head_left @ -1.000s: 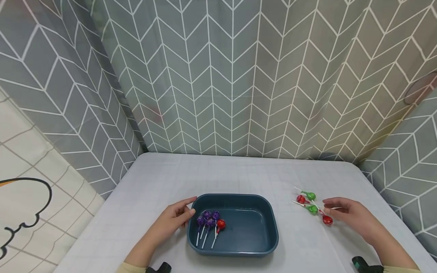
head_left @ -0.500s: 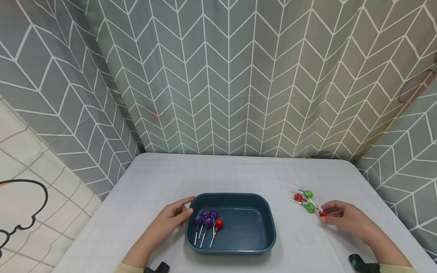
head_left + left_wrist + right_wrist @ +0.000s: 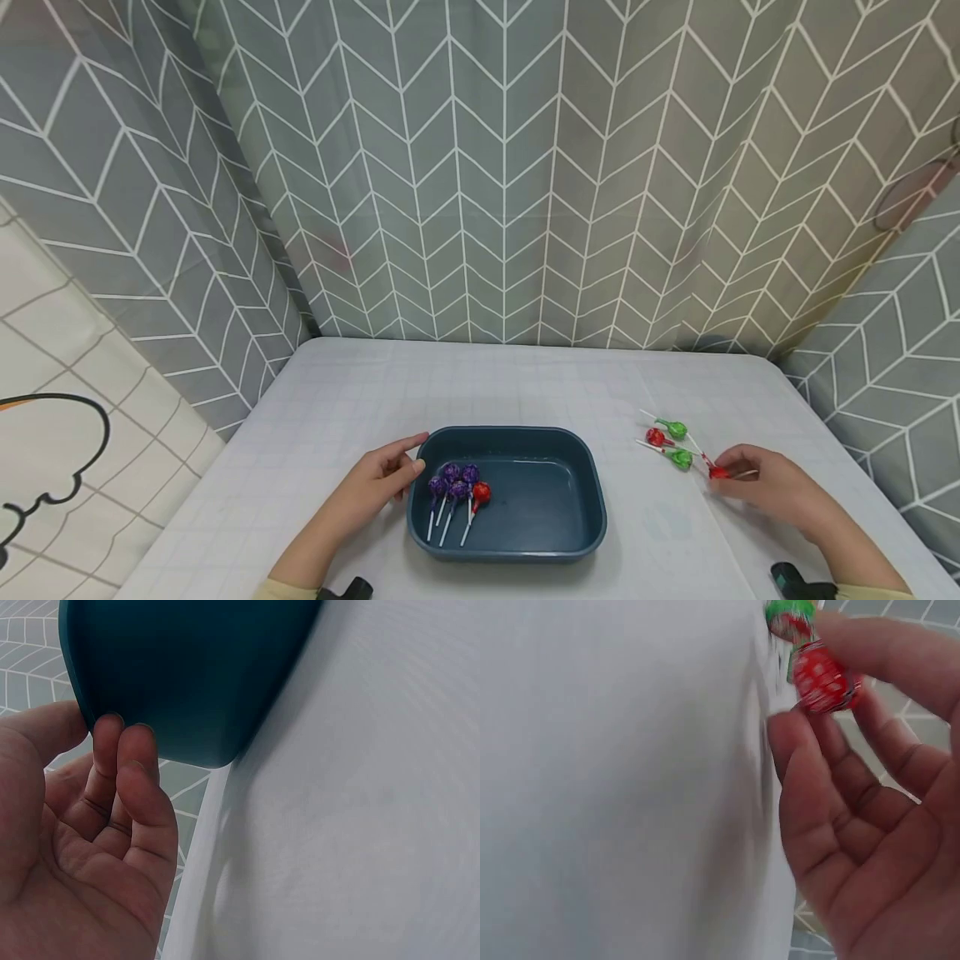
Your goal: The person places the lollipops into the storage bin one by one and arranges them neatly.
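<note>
Between the table's (image 3: 480,379) side edges sits a blue basin (image 3: 504,557), rim pinched by the left hand (image 3: 378,477), apparently for steadiness; nearer the right edge, the right hand (image 3: 776,486) pinches a red lollipop's (image 3: 717,472) head, likely for control.

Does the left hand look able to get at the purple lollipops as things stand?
Probably yes: only the tray's rim stands between the left hand and the purple lollipops, and nothing covers them.

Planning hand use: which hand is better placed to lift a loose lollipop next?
Likely right: the right hand pinches a red lollipop near two green ones; the left hand grips the tray.
</note>
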Action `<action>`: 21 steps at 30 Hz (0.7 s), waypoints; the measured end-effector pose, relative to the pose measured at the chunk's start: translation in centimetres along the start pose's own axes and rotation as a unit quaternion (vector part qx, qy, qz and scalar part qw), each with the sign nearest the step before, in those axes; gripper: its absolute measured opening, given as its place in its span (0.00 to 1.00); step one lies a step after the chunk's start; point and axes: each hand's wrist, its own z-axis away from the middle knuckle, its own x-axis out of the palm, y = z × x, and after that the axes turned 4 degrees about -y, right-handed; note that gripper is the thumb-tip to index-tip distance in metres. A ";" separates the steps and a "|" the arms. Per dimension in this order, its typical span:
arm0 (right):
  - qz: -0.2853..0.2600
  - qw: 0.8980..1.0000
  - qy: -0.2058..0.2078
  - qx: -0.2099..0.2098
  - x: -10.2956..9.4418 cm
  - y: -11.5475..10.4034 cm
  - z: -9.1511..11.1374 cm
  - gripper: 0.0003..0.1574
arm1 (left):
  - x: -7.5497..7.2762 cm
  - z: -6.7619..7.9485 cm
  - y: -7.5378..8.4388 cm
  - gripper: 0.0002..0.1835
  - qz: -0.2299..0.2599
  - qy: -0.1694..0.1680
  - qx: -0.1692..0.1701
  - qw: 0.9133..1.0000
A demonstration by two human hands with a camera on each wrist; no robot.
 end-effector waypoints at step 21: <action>-0.110 0.994 -0.018 -0.022 -0.6 0.3 0.5 0.35 | -0.1 0.0 -0.1 0.25 0.005 0.002 -0.001 1.000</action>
